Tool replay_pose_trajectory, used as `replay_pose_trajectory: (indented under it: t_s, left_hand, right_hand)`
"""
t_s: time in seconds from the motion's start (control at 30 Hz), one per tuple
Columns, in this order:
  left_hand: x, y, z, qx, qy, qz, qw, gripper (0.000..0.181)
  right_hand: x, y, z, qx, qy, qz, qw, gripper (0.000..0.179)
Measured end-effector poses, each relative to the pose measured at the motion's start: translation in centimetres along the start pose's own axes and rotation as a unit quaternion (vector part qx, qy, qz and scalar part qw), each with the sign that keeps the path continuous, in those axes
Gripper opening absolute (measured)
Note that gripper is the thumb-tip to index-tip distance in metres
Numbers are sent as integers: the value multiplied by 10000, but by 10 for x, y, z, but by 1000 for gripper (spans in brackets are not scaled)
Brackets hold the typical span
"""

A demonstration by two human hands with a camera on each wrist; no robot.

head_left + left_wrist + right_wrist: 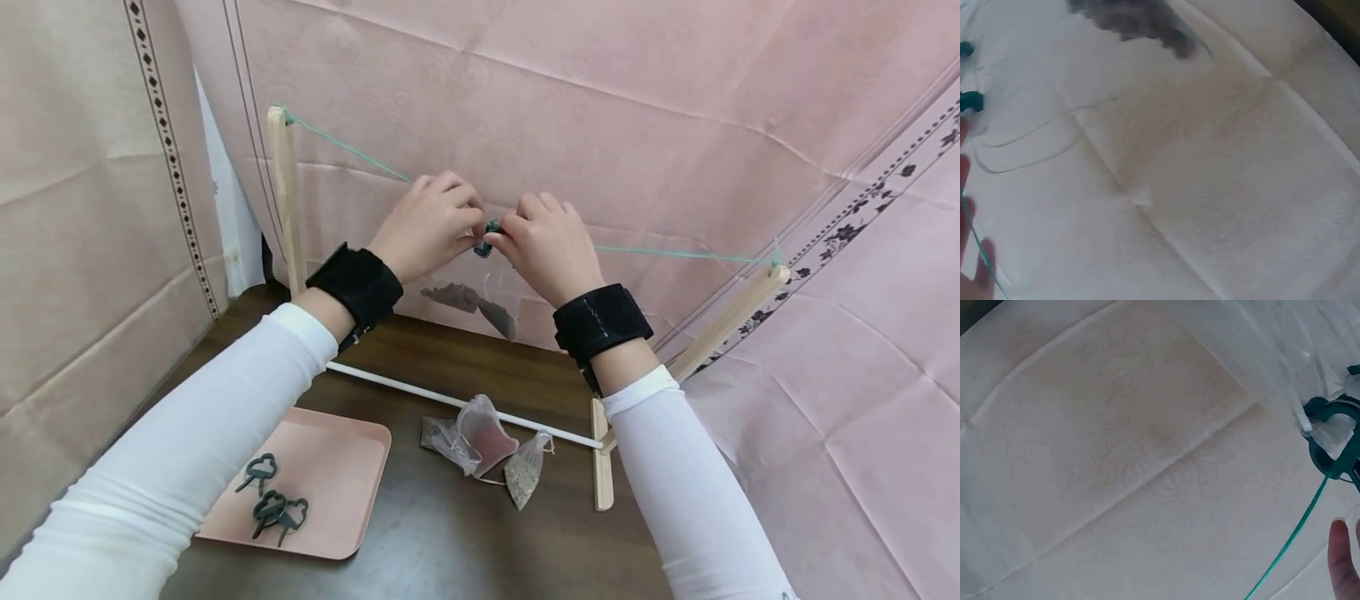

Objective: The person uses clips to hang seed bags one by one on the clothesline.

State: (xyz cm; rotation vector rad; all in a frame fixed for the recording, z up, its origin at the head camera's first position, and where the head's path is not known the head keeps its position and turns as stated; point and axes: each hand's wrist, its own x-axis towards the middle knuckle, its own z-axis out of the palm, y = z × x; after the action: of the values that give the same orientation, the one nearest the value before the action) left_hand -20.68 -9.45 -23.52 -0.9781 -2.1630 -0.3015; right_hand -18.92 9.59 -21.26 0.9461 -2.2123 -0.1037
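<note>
Between my two hands, a dark green plant clip (482,248) sits at the green string (675,252). My left hand (435,223) pinches at its left side, fingers bent. From the right, my right hand (553,248) grips it between thumb and fingers, and these partly hide it. Below hangs a sheer drawstring bag (497,287) with dark grey contents (453,296). In the right wrist view the ring of the clip (1317,411) surrounds the gathered bag cloth, with the string passing at its lower edge. Thin drawstring loops (1029,167) dangle in the left wrist view.
The string runs between two wooden posts (285,196), joined low down by a white rod (405,387). Several sheer bags (487,437) of filling lie on the brown table (450,542). Three green clips (261,472) lie on a pink tray (341,475). Pink cloth (600,108) hangs behind.
</note>
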Motion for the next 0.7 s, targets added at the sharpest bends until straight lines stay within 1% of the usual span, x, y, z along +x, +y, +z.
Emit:
replay_pose_trajectory:
  t_s: [0.1,0.2,0.33,0.43,0.7]
  left_hand:
    - [-5,0,5,32,271,26,9996,10]
    - [-8,0,9,-97,576,-33,9983,10]
    - [-10,-1,12,-250,807,-91,9964,9]
    - [-10,-2,12,-297,858,-144,9958,8]
    - [-12,0,12,-282,792,-133,9964,7]
  right_hand:
    - [-1,1,2,8,-15,-5,10000,35]
    - [-1,2,1,73,-12,17,10000,34]
    - [-4,3,-1,220,-99,10,9997,35]
    - [-5,4,-1,319,-190,-58,9993,36]
    - [-7,6,2,291,-236,-160,9992,38]
